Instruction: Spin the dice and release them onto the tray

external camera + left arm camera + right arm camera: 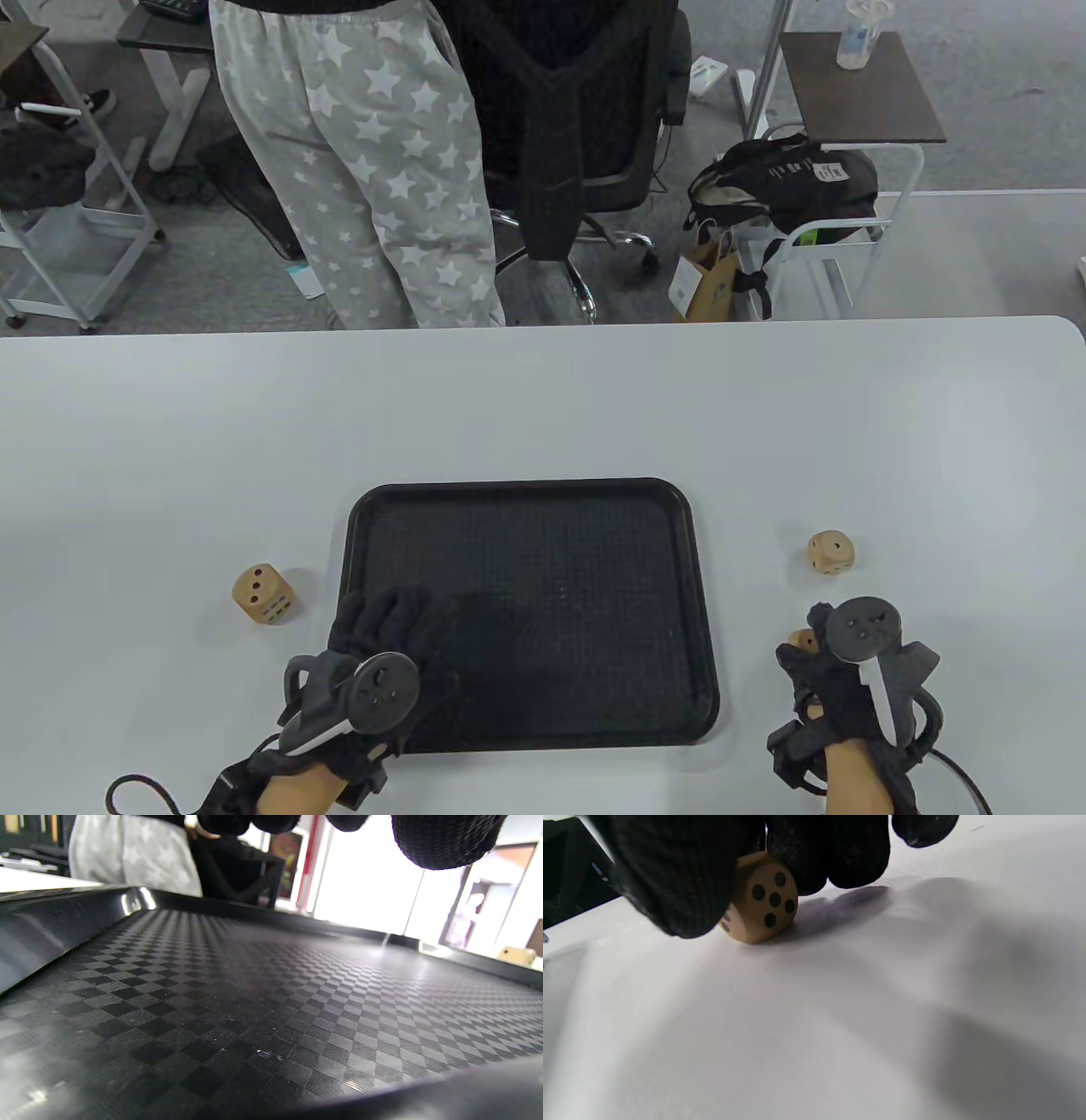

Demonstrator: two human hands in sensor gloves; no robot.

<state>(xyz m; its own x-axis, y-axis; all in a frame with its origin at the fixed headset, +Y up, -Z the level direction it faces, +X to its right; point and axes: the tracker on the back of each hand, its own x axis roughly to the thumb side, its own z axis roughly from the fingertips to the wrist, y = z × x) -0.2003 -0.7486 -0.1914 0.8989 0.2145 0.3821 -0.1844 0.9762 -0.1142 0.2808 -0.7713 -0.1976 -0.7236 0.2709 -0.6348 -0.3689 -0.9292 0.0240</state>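
Note:
A black textured tray [526,486] lies near the front of the white table. My left hand [399,607] hovers over its near left corner with the fingers stretched out and nothing in them; the left wrist view shows the tray floor [254,993] under the fingertips [441,840]. Right of the tray, my right hand [804,632] pinches a small wooden die [803,643]. In the right wrist view that die [763,904] touches the table, its five-pip face showing between thumb and fingers of the right hand [746,870]. A second die [831,552] sits just beyond it, and a larger die [264,593] lies left of the tray.
A person in star-patterned trousers [373,161] stands beyond the table's far edge, beside a black office chair [585,127]. Carts, a bag [785,182] and a side table stand on the floor behind. White tabletop [543,399] stretches beyond the tray.

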